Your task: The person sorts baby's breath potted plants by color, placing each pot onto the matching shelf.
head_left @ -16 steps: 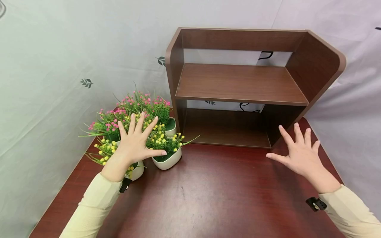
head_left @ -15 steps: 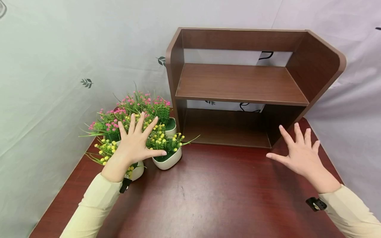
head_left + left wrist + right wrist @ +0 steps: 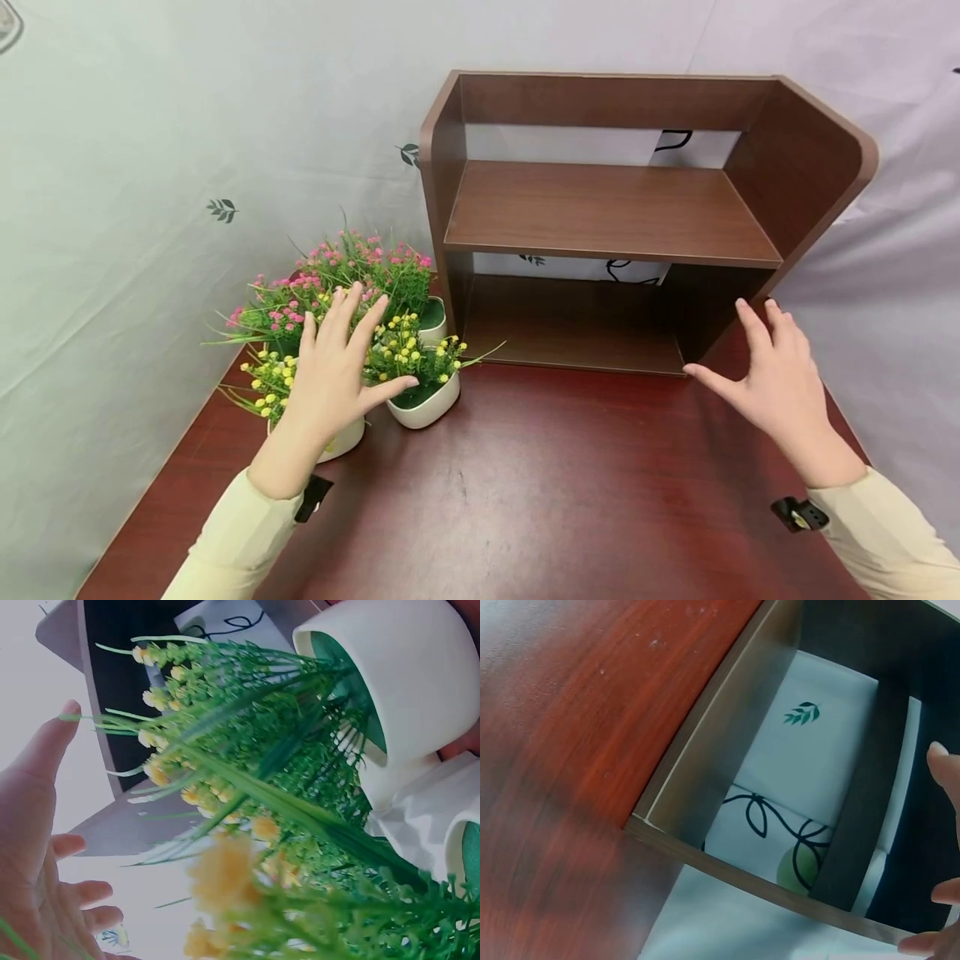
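My left hand (image 3: 330,375) is held over a cluster of potted artificial flowers, fingers extended and thumb out to the right. In the left wrist view it sits beside yellow flowers (image 3: 225,870), with a white pot (image 3: 420,675) at upper right. Pink flowers (image 3: 292,300) stand behind the yellow ones, and another white pot (image 3: 426,408) shows just right of the hand. My right hand (image 3: 787,392) is raised near the right side of a brown two-tier shelf (image 3: 607,208), fingers extended and thumb pointing left. Both hands hold nothing.
The shelf stands at the back of the dark red table (image 3: 525,483); both its tiers are bare. A pale cloth (image 3: 225,100) with leaf prints hangs behind and at the sides. Black cable loops (image 3: 618,268) show through the shelf's open back.
My spread fingers have drawn closer together on both hands, and both hands have turned slightly. The pots and shelf stay where they were.
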A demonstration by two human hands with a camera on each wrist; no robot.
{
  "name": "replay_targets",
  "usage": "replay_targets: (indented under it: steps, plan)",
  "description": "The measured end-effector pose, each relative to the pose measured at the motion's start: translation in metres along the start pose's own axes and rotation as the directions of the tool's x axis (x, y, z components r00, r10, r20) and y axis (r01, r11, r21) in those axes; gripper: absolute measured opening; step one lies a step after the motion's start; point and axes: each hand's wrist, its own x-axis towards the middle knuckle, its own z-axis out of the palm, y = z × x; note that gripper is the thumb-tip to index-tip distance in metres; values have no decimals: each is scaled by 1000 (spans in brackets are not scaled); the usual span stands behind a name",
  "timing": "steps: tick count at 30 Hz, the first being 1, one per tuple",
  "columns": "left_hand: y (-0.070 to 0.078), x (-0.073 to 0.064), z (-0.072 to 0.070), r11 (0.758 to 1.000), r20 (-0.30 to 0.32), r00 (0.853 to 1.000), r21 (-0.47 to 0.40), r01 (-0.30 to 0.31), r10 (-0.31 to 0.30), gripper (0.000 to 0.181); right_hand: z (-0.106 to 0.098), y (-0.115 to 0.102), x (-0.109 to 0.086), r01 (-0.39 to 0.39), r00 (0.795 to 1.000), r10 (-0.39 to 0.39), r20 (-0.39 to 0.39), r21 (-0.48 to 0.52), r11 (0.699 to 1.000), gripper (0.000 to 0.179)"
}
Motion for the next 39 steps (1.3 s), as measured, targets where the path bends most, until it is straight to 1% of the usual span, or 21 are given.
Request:
replay_targets:
  steps: [2,5,9,12,16,18,21,24,26,28,30,32,36,38,39]
  plan:
    - [4,0,-2,1000,-40,999,-10,-24,24,94,-1,-1,1,-6,999,7,-51,13,1000,98]
    - [10,-1,-7,998,-83,995,-24,-55,53,91,-3,-2,1,-37,995,40,-91,27,999,95]
    - [18,-3,-11,996,-124,990,-42,-74,68,87,-4,-6,4,-65,988,69,-134,40,997,94]
    - [24,-6,-12,996,-156,986,-54,-74,65,84,-4,-8,7,-40,979,52,-196,66,997,93]
    - [30,-9,-13,996,-181,982,-71,-58,44,81,-4,-10,12,16,955,13,-297,97,995,102]
    - [32,-11,-13,995,-186,982,-86,-51,34,81,-5,-11,15,31,944,8,-331,114,993,106]
    - [35,-16,-11,995,-188,982,-86,-42,25,78,-9,-11,17,24,936,31,-350,151,988,100]
    - [37,-20,-6,997,-178,984,-71,-25,12,75,-13,-11,20,2,927,59,-370,162,987,94]
    - [39,-23,-3,998,-154,988,-63,-5,-5,73,-16,-11,23,-15,919,75,-388,154,988,95]
    - [40,-26,0,998,-122,992,-64,18,-26,72,-19,-11,27,-10,904,75,-420,155,988,99]
    - [41,-30,3,996,-84,995,-76,40,-46,69,-21,-11,32,11,890,65,-451,165,986,103]
    - [41,-33,4,994,-46,997,-91,57,-61,61,-23,-11,35,31,880,58,-471,180,983,104]
    - [43,-38,8,987,18,995,-125,103,-102,45,-27,-10,38,54,868,49,-493,193,980,100]
    - [44,-40,9,982,32,991,-129,135,-131,43,-28,-10,40,60,860,47,-508,193,979,97]
    - [45,-41,10,980,33,988,-127,152,-149,43,-28,-10,41,67,852,44,-521,192,979,95]
